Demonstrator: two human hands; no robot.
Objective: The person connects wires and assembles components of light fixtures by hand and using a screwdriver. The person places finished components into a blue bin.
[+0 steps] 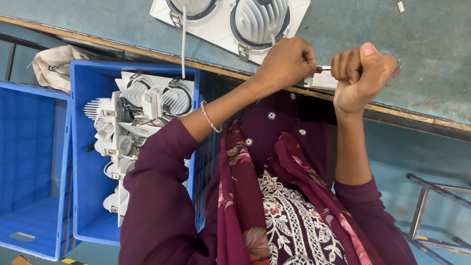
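Head view: at one o'clock, left hand (287,61) and right hand (360,73), both clenched, grasp a small white connector (322,80) with red wires above the worktop (431,73) edge, near a white twin-lamp fixture (230,19).

Blue-grey worktable (392,29) fills the top and upper right of the frame, its worn wooden front edge running diagonally from upper left to right. White twin downlight fixture (230,22) lies on it at top centre, with a white cable (184,41) trailing over the edge. Small white scrap (401,6) at top right.
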